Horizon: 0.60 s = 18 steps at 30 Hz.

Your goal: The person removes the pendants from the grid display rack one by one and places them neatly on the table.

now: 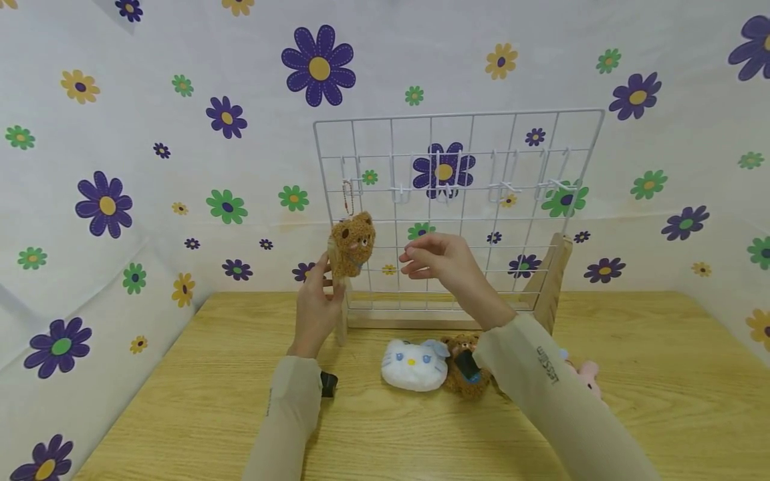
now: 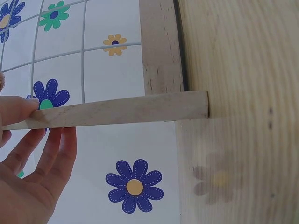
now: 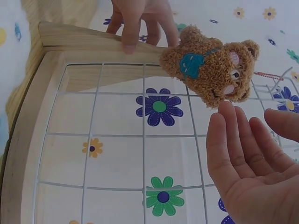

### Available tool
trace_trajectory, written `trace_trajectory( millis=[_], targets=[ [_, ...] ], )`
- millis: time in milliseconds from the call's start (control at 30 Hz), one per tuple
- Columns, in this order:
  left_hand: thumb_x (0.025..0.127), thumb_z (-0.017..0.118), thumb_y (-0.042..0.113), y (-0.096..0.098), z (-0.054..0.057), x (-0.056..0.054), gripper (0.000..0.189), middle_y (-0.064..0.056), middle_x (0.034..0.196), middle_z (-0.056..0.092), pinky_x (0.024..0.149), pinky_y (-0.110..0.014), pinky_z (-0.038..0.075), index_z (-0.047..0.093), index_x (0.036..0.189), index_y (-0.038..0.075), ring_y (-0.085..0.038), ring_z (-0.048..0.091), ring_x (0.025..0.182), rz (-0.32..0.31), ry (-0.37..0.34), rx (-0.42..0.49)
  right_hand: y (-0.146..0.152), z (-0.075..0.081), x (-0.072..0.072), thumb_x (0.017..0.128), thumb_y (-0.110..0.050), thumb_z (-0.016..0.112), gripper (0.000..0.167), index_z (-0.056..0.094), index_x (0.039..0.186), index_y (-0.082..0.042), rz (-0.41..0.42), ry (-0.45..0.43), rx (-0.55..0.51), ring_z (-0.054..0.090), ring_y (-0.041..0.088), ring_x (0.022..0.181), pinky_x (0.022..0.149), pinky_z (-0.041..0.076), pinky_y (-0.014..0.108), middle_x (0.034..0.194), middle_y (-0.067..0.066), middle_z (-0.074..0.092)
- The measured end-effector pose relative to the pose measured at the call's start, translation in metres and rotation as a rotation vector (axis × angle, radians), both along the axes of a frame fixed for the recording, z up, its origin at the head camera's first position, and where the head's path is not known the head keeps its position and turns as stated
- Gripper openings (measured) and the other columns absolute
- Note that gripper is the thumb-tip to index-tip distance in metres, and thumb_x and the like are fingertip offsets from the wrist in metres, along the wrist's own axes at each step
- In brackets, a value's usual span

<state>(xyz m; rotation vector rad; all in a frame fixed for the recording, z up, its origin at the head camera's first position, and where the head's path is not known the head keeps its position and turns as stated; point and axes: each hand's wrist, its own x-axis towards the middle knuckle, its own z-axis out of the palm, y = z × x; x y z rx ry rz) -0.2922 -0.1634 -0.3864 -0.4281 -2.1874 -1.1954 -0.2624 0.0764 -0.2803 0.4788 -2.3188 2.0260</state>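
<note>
A brown bear plush keychain point(image 1: 353, 246) hangs by its beaded chain from a hook at the left end of the white wire grid rack point(image 1: 421, 219). My left hand point(image 1: 317, 300) holds the rack's left wooden post point(image 2: 117, 111), thumb on one side and fingers on the other, just below the bear. My right hand point(image 1: 442, 260) is in front of the grid, to the right of the bear, holding nothing. In the right wrist view its fingers point(image 3: 227, 140) are extended close to the bear's head, and I cannot tell whether they touch.
More hooks point(image 1: 502, 190) line the grid to the right. On the wooden table point(image 1: 180, 394) below lie a white plush cat head point(image 1: 414, 366), another brown bear point(image 1: 463, 387) and a pink plush point(image 1: 589, 377) partly behind my right sleeve. A flower-printed cloth point(image 1: 162, 220) hangs behind.
</note>
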Motion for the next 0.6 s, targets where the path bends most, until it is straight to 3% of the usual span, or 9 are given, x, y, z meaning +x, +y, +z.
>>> trace_trajectory(
  millis=[400, 600],
  targets=[
    [0.093, 0.065, -0.007, -0.001, -0.001, -0.001, 0.063, -0.025, 0.128, 0.06, 0.073, -0.046, 0.061, 0.042, 0.151, -0.002, -0.037, 0.066, 0.096, -0.009, 0.009, 0.001, -0.008, 0.012, -0.003, 0.104, -0.005, 0.055, 0.024, 0.063, 0.122, 0.009, 0.026, -0.014, -0.009, 0.072, 0.023, 0.091, 0.088, 0.059, 0.04, 0.118, 0.022, 0.067],
    [0.094, 0.065, -0.006, -0.001, -0.001, -0.001, 0.063, -0.024, 0.128, 0.06, 0.073, -0.046, 0.061, 0.042, 0.152, 0.0, -0.036, 0.066, 0.096, -0.003, -0.001, 0.004, -0.013, 0.015, -0.003, 0.104, -0.005, 0.055, 0.022, 0.064, 0.12, 0.009, 0.038, -0.003, -0.026, 0.072, 0.02, 0.086, 0.086, 0.06, 0.041, 0.118, 0.022, 0.068]
  ],
)
